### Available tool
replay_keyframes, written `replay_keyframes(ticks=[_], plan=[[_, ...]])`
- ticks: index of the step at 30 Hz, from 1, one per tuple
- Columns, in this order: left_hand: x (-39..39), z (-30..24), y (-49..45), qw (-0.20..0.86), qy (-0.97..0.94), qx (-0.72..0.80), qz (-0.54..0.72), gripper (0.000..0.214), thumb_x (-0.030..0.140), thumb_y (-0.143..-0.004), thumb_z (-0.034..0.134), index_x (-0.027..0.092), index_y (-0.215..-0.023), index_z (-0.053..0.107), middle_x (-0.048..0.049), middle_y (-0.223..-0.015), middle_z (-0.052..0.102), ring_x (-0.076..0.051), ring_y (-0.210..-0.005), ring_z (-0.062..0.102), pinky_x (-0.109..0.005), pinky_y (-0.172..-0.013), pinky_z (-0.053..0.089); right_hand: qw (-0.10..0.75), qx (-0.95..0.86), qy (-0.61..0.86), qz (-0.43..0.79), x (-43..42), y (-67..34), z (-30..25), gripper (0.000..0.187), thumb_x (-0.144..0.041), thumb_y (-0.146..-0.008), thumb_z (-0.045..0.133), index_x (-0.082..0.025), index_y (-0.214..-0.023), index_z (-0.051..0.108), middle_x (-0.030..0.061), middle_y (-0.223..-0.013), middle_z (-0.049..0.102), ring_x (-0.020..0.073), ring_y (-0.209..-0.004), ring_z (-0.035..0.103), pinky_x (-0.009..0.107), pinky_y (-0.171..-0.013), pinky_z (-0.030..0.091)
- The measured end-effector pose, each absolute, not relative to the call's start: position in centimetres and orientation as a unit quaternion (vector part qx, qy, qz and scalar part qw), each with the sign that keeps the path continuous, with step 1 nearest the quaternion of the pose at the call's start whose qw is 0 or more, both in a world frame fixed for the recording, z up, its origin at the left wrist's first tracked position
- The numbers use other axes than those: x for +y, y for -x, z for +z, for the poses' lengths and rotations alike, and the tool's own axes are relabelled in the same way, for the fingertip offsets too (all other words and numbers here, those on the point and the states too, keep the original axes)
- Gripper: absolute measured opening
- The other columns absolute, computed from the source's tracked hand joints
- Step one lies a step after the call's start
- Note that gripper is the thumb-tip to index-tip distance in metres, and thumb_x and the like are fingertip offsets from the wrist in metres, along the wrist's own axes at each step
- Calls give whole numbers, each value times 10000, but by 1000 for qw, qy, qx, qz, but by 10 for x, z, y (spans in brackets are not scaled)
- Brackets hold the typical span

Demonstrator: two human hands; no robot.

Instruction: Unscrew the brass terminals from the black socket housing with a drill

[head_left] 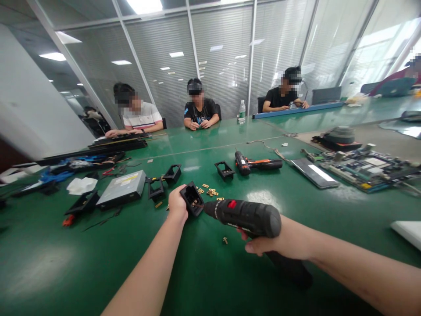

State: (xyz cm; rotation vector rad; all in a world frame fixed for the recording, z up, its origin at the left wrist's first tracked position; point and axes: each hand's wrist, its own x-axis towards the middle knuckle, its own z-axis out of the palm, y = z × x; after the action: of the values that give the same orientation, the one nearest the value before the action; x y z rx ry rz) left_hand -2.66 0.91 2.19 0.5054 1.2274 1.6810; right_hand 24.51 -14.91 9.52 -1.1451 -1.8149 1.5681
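Note:
My left hand point(178, 205) is closed on a small black plastic housing point(192, 198), tilted so its hollow side faces right. Brass-coloured parts show inside the hollow. Wrapped round the grip of a black cordless drill point(248, 216) with a red switch, my right hand point(279, 239) holds it level. The drill's bit points left into the housing; whether it touches a screw is too small to tell. Several small brass plates point(213, 192) lie on the table just behind the housing. A small brass-coloured piece point(225, 240) lies below the drill.
Black frames point(224, 170) stand behind the brass plates, near another drill point(242, 163). To the left lie a silver disc drive point(123, 189) and tangled cables point(55, 175). A circuit board point(371, 164) and a phone-like slab point(314, 173) lie right. Several people sit across the green table point(98, 267).

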Motion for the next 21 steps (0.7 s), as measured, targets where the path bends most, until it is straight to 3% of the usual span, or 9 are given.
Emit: replay_keyframes(ticks=[3, 7, 15, 21], plan=[[4, 26, 21, 489, -162, 510, 689, 88, 237, -783, 644, 220, -704, 610, 3, -625, 617, -203, -558, 640, -333, -612, 562, 259, -680, 431, 534, -151, -251, 89, 251, -209, -709, 829, -187, -918, 690, 9, -826, 708, 182, -737, 673, 279, -641, 564], [1, 31, 17, 504, -134, 512, 683, 59, 217, -796, 635, 214, -739, 619, -7, -656, 637, -204, -577, 658, -336, -625, 577, 272, -699, 442, 492, -151, -259, 82, 273, -201, -705, 862, -193, -936, 716, 17, -831, 730, 207, -766, 690, 312, -690, 577], [4, 32, 19, 553, -122, 506, 651, 58, 250, -820, 636, 215, -774, 633, -36, -694, 676, -230, -603, 684, -374, -632, 614, 285, -722, 440, 452, -158, -261, 81, 326, -359, -761, 817, -193, -1024, 720, 69, -938, 778, 264, -819, 737, 371, -719, 594], [1, 40, 13, 570, -168, 490, 638, 224, 282, -875, 550, 145, -814, 715, -153, -794, 763, -295, -676, 746, -423, -627, 635, 273, -706, 474, 449, -158, -272, 64, 412, -470, -797, 818, -203, -1101, 739, 89, -995, 795, 282, -870, 768, 410, -774, 645]])
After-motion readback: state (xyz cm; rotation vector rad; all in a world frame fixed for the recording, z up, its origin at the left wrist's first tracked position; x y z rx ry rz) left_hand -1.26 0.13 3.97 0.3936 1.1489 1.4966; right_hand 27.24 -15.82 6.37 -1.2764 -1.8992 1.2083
